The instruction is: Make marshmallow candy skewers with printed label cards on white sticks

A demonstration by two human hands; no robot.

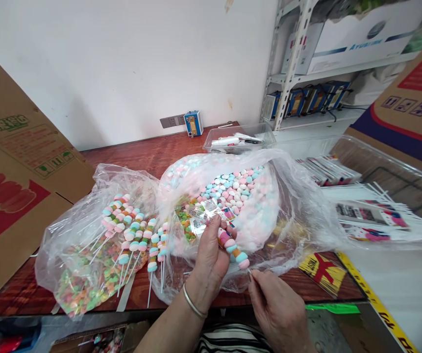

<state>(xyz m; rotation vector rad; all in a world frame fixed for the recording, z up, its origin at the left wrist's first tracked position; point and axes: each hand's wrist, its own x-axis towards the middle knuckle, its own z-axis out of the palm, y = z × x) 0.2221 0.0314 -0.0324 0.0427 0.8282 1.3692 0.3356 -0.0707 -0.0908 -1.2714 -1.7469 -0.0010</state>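
Note:
In the head view, my left hand point(211, 255) is closed around the upper part of a marshmallow skewer point(237, 253), strung with pink, blue and orange pieces. A printed purple and red patch shows near my fingers; whether it is a wrapper around the skewer I cannot tell. My right hand point(279, 304) pinches the white stick just below the lowest pink piece. Behind my hands, a large clear bag point(262, 206) lies open with pink, blue and white marshmallows point(233, 189). Printed clear wrappers point(198, 225) and green and orange gummies point(185, 223) sit at its left side.
Several finished-looking skewers point(135, 233) lie on a bag of gummies point(89, 282) at left. White sticks and printed wrappers point(370, 215) fill a clear bin on the right. A clear tray point(240, 135) stands behind. Cardboard boxes point(23, 162) flank the wooden table point(133, 154).

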